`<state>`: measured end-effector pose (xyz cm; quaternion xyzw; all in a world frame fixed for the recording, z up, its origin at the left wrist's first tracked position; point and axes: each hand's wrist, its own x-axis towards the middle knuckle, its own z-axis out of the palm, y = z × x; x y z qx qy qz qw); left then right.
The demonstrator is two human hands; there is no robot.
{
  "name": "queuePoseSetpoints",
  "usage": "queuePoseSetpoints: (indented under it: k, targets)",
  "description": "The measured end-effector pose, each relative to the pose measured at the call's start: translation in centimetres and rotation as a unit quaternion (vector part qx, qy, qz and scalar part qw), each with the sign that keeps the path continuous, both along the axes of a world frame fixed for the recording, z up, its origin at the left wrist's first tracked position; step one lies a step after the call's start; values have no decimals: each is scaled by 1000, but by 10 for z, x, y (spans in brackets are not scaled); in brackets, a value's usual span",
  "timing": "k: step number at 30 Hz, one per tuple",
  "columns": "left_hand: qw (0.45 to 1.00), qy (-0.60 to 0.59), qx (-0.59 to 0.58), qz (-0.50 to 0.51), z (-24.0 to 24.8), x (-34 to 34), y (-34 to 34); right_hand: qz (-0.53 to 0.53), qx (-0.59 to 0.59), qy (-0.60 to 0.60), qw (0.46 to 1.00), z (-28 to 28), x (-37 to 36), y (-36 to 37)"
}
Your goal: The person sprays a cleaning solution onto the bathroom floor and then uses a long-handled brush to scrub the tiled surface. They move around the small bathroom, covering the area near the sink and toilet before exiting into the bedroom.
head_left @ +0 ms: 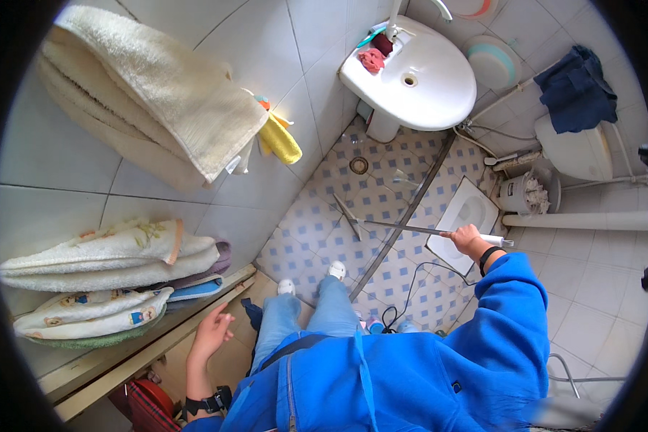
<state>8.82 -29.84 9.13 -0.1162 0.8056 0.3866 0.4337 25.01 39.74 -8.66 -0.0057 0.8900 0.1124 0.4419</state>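
Note:
My right hand (468, 240) is closed around the grey and white handle of a floor squeegee (403, 227), near its end. The squeegee's head rests on the tiled floor (295, 234), left of a dark strip that crosses it. At the lower left my left hand (212, 333) holds nothing, its fingers apart and the index finger stretched out. It hovers near the towels and the door frame, touching neither as far as I can see. My feet in white shoes (337, 270) stand close to the squeegee head.
A white sink (439, 79) with red cloths stands ahead, a floor drain (359, 165) before it. On the right are a squat toilet (469, 209), a waste bin (515, 196) and a black cable (412, 288). Towels (144, 101) hang along the left wall.

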Motion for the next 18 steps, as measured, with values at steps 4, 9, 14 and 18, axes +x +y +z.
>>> queuePoseSetpoints:
  k: [4, 9, 14, 18]
  targets:
    - [994, 23, 60, -93, -4, -33, 77, -195, -147, -101, 965, 6, 10, -36]
    - [937, 69, 140, -313, -28, -35, 198, -704, -445, -177, 525, 41, 36, -123]
    - [881, -272, 162, -352, -57, -5, 282, -741, -560, -185, 320, 50, 36, -192]
    - [844, -494, 142, -150, -72, 1, 302, -773, -571, -70, 268, -11, 0, -262]
